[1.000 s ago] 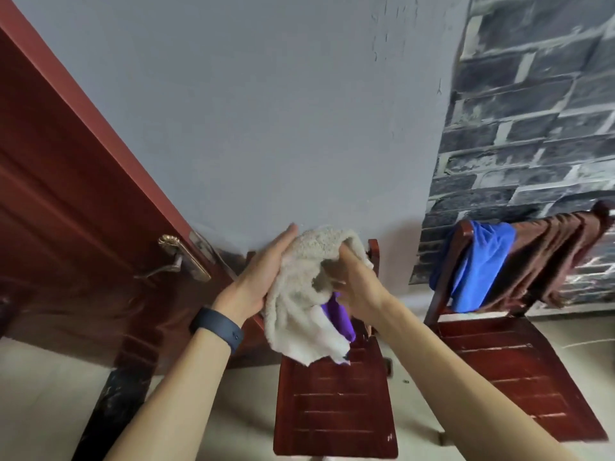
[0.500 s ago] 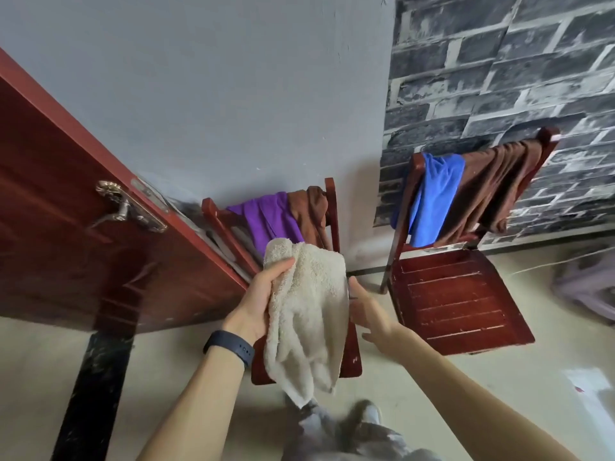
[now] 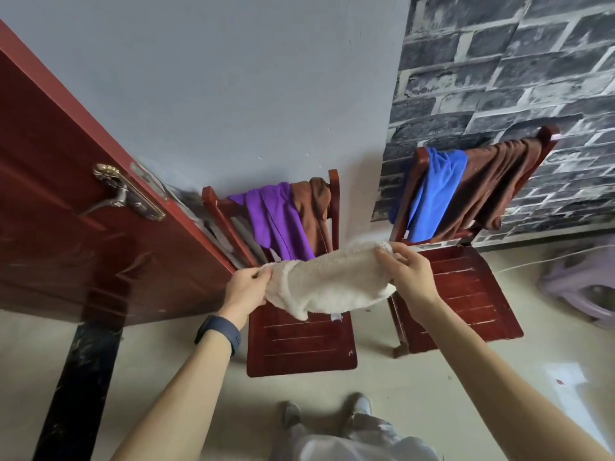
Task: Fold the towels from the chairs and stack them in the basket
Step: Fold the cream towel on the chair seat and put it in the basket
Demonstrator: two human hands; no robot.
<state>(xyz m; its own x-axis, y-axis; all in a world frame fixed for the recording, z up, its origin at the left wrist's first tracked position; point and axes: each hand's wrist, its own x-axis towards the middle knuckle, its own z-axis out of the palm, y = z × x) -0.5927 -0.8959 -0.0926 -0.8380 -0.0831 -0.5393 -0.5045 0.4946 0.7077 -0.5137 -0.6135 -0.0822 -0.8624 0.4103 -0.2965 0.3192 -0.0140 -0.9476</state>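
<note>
Door (image 3: 66,247): dark red, open, at left.
Handle (image 3: 114,194): brass lever on the door.
Walls: plain grey (image 3: 233,78); dark brick pattern (image 3: 499,78) at right.
Stool (image 3: 580,287): pale purple, on the floor (image 3: 432,394), right edge.

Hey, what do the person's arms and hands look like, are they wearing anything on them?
No sleeves show: both arms are bare right down to the picture's lower edge. The left hand and right hand are ungloved. A smooth dark navy wristband, shaped like a fitness tracker, wraps the left wrist. The right wrist wears nothing.
</note>
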